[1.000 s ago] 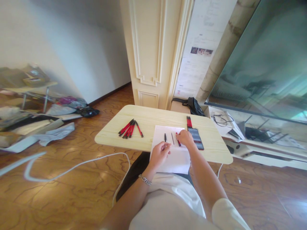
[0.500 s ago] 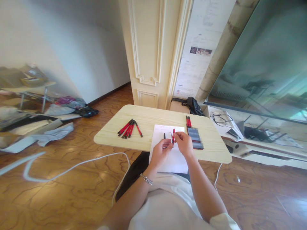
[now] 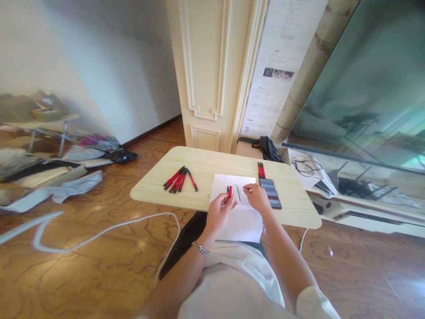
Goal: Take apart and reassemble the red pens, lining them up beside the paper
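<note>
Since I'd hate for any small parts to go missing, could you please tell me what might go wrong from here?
The thin pen refill lies loose on the white paper near the right hand, so a stray brush might roll it away. The paper reaches past the near edge of the table, so a tug from an arm could drag the refill along. The red pen barrel, gripped in the left hand, might slip if knocked.

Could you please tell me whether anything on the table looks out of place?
Two mild oddities: the white paper hangs past the near edge of the table, and one red-and-black pen lies apart from the bunch beside it. I see no spill.
</note>
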`<state>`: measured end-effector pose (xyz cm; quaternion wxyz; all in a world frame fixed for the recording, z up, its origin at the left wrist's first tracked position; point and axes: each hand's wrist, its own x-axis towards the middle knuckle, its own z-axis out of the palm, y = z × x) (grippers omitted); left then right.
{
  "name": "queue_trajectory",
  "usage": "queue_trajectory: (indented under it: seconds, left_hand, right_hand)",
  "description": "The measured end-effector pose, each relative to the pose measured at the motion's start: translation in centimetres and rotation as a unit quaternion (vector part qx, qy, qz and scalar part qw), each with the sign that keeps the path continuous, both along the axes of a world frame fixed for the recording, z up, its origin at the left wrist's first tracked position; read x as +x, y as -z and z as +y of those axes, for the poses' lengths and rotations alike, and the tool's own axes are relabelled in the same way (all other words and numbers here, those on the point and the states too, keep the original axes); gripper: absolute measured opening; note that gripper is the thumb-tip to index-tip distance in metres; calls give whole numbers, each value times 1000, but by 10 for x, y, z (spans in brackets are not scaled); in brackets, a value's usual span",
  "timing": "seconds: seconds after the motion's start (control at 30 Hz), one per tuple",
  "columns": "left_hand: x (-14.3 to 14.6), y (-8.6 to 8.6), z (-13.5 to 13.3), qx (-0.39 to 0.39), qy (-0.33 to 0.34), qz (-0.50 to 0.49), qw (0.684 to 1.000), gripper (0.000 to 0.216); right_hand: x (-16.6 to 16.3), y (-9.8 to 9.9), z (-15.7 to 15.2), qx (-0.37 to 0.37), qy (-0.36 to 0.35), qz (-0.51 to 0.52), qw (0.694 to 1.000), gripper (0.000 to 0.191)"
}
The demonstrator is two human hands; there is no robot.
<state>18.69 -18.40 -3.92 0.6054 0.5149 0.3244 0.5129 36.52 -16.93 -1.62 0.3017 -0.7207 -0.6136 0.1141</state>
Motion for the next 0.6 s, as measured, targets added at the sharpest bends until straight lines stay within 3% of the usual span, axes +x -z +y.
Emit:
queue_trajectory:
  seconds: [0.17,0.33,0.47,0.6]
  left_hand:
    - [-2,-2,-1,-1,7,3,1000,42]
    - [-4,-3,-2,5,5,14,1000,44]
    - [-5,-3,-3,26,7,25,999,40]
    - [-3,-3,-5,34,6,48,998,39]
  right_hand:
    - [-2,17,10,-63,6,-61,996,22]
    - [-9,14,11,-56,26,-63,996,18]
    - [-13,2,6,30,0,86,996,19]
    - [-23,-16,-4,83,-67,314,944,30]
